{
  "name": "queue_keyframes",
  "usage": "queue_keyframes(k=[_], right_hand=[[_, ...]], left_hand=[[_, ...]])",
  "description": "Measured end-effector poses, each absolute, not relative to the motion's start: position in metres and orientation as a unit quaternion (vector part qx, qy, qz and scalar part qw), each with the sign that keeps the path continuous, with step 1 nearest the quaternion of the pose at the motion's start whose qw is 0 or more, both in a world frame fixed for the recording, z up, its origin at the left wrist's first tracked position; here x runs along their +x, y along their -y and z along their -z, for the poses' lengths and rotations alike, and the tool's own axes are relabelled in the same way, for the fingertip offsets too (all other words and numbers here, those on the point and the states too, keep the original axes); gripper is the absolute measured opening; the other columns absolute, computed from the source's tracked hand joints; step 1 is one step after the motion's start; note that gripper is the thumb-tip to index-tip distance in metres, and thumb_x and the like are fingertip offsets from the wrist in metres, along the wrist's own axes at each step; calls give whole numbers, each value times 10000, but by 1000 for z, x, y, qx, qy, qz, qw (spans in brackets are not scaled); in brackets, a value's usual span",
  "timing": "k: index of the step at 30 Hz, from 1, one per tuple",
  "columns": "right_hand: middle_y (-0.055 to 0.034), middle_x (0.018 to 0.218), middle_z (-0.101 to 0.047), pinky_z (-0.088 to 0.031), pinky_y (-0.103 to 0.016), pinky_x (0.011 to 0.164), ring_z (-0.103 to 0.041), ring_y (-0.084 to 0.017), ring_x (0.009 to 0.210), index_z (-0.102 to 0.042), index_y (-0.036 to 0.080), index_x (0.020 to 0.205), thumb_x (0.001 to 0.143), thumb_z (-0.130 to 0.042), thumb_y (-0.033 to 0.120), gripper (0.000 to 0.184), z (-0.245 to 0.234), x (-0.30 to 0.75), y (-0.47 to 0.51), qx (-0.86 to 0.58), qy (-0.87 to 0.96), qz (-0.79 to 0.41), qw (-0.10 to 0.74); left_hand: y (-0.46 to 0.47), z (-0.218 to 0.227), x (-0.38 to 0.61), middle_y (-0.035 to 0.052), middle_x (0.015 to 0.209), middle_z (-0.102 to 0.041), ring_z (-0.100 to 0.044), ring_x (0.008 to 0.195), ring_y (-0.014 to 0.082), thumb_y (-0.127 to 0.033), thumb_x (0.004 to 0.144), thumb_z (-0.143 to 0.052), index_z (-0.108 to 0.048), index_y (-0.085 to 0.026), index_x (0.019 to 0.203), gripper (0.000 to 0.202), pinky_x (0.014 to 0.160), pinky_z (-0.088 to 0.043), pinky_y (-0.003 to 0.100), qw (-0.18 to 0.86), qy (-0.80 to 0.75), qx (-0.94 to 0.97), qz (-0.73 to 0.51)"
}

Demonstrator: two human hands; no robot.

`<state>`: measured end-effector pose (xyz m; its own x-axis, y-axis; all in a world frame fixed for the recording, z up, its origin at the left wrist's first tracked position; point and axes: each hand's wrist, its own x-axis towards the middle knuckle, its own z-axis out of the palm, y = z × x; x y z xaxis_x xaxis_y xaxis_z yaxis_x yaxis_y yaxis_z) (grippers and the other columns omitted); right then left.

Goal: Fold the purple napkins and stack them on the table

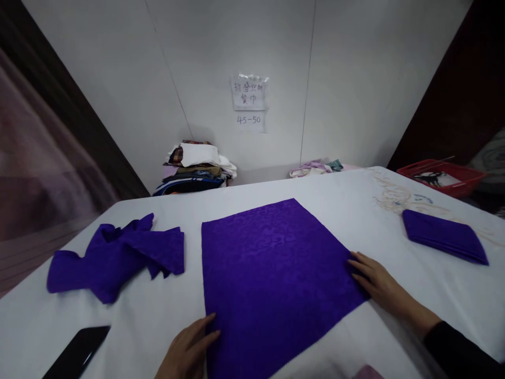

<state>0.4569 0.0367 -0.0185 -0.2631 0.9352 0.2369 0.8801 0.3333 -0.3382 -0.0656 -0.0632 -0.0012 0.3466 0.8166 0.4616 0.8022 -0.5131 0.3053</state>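
Observation:
A purple patterned cloth napkin (276, 279) lies spread flat on the white-covered table. My left hand (191, 345) rests at its left edge near the front, fingertips on the fabric and fingers apart. On the right edge lies my right hand (374, 281), its fingers stretched out over the border and gripping nothing. A crumpled heap of purple cloth (118, 258) sits to the left. Over at the right is a neatly folded purple cloth (444, 236).
A black phone-like slab (79, 352) lies front left. Stacked folded clothes (197, 168) and more fabric (315, 168) stand behind the table's far edge. A red basket (442, 176) is at the back right. Handwritten paper signs (249, 102) hang on the wall.

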Motion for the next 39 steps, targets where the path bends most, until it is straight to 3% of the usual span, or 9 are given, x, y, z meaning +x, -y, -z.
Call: queue_keyframes(k=[4,8,16,25,31,35,39], right_hand=[[-77,1418,-388,-231,-546,1072,-305,-277,1320,-491,264,1297,901,-428,413,428,3,414,-12,-508,836,-112,173],[-72,1437,-357,-193,-550,1079,-276,-271,1334,-454,289,1326,909,-430,387,429,-10,378,4,-435,866,-211,129],[-85,1467,-292,-146,-547,1088,-230,-280,1349,-427,272,1346,858,-514,381,508,-26,351,13,-383,873,-281,112],[-113,1488,-224,-108,-520,1098,-168,-275,1367,-206,258,1440,806,-580,438,758,-31,304,18,-282,896,-328,96],[-145,1490,-203,-91,-476,1113,-136,-252,1375,-132,169,1456,804,-567,388,813,-41,256,18,-234,913,-317,108],[-164,1456,-290,-162,-461,1107,-233,-247,1349,-184,121,1443,773,-541,235,767,-34,241,20,-236,909,-310,148],[-87,1286,-545,-347,-347,1036,-494,-171,1183,-413,151,1351,746,-391,44,615,-31,242,21,-275,864,-358,220]], left_hand=[[61,2,-65,27,1262,-573,-579,1083,228,-337,790,-542,-521,-390,1210,424,811,-555,353,6,-462,851,-251],[51,9,-61,38,1243,-588,-579,1083,247,-413,747,-614,-575,-361,1142,401,823,-553,380,-35,-455,853,-253],[42,7,-38,27,1157,-637,-589,1067,223,-359,808,-567,-659,-301,895,140,847,-549,375,-25,-484,837,-255],[35,-28,-13,33,1113,-653,-549,1118,229,-331,824,-537,-630,-271,812,111,924,-489,454,49,-511,815,-268],[31,-56,8,43,1083,-664,-548,1113,235,-306,830,-517,-617,-257,796,116,975,-422,512,76,-500,816,-281],[28,-58,9,46,1071,-667,-544,1113,235,-306,836,-508,-610,-245,774,134,999,-387,525,87,-505,808,-291],[28,-55,3,40,1075,-666,-561,1091,223,-333,840,-512,-618,-257,845,131,1010,-382,511,123,-503,810,-276]])
